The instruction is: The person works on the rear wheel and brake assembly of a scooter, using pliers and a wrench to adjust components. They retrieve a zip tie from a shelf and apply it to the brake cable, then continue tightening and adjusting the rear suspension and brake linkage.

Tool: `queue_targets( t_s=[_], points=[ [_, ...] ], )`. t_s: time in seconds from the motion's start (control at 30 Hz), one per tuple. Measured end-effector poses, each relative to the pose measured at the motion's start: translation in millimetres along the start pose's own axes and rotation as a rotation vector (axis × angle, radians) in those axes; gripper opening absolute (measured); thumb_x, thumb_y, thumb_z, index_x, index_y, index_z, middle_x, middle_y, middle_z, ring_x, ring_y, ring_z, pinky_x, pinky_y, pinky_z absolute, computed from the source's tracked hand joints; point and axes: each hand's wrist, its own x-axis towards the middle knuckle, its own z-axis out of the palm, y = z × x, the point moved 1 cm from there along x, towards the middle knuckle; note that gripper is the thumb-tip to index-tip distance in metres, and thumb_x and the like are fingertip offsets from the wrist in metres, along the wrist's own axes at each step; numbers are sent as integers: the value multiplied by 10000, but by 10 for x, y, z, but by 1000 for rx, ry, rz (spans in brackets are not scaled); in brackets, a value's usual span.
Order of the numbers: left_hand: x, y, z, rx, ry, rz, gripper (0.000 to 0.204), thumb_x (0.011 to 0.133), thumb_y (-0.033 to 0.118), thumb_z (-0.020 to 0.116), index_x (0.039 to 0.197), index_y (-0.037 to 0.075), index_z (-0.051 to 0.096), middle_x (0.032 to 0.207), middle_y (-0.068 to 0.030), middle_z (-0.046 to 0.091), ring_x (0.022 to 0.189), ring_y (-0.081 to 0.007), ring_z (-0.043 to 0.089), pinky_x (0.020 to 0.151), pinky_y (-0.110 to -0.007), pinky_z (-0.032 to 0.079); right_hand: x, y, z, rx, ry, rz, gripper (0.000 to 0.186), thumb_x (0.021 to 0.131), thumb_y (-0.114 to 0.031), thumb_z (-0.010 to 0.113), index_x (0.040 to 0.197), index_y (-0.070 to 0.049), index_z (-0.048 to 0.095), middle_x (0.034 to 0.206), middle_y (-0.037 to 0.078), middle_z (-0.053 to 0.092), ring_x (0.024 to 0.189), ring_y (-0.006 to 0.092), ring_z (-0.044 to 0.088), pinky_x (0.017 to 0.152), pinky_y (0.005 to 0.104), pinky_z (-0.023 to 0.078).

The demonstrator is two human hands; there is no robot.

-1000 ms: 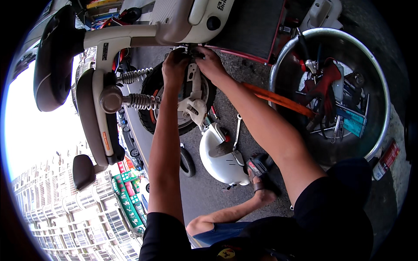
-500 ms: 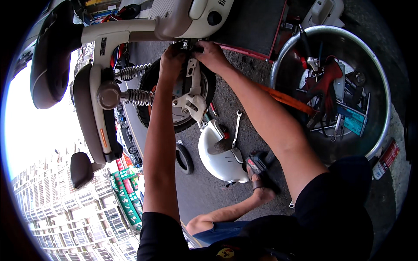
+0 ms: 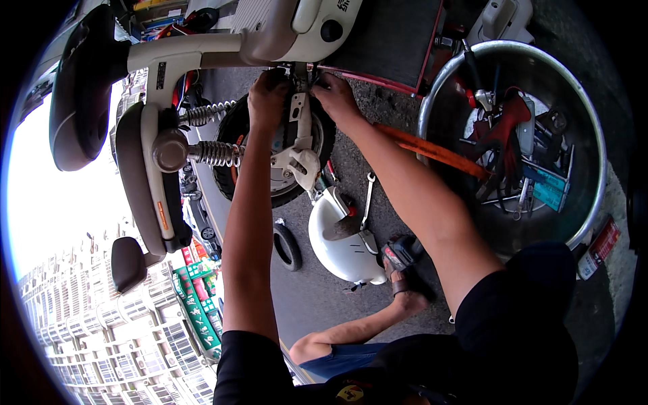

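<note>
From where I stand, left hand (image 3: 265, 102) and right hand (image 3: 336, 100) adjoin the slotted arm (image 3: 296, 109) at twelve o'clock, grips indeterminable; wheel (image 3: 283, 187) at eleven appears mounted, work there apparently unfinished.

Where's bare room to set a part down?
Grey ground bordered by small tire, white cover and bent leg; narrower strip between wrench and right forearm. Crowded: tool-strewn metal basin, and around left hand and right hand beside wheel.
</note>
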Motion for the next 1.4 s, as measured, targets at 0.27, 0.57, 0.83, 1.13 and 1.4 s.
queue_targets(
  t_s=[0.27, 0.57, 0.83, 1.13, 1.4],
  points=[
    [-51, 472, 145, 794, -273, 266, 264, 772, 160, 604, 1027, 99, 634, 954, -132, 629, 872, -335, 606, 749, -392, 483, -65, -205, -111, 269, -136, 121, 195, 819, -62, 552, 1011, -48, 583, 731, -17, 543, 611, 41, 464, 541, 199, 384],
    [-11, 567, 163, 779, -394, 209, 217, 813, 197, 563, 1003, 119, 632, 944, -120, 648, 885, -307, 617, 766, -403, 481, 166, -335, -546, -234, -357, 37, 176, 815, -22, 515, 967, 17, 595, 738, 29, 581, 636, 96, 539, 592, 246, 443],
    [-33, 556, 150, 595, -287, 150, 224, 807, 186, 567, 1000, 98, 635, 909, -145, 649, 873, -316, 621, 756, -388, 481, 53, -408, -668, -708, -214, -254, 194, 803, -60, 579, 984, 10, 588, 723, 41, 588, 655, 99, 561, 586, 259, 447],
    [-92, 654, 160, 631, -233, 367, 212, 797, 195, 572, 959, 84, 652, 907, -173, 634, 851, -350, 608, 746, -412, 475, 13, -443, -514, 135, -290, 52, 157, 820, -33, 578, 971, 5, 602, 748, -10, 582, 670, 61, 508, 615, 222, 417],
    [-95, 596, 166, 665, -195, 322, 205, 789, 194, 582, 948, 85, 652, 871, -180, 633, 827, -357, 606, 731, -426, 472, -28, -457, -499, 179, -304, 40, 182, 820, -30, 578, 997, -4, 608, 803, -8, 592, 726, 42, 500, 651, 208, 413]
  ],
)
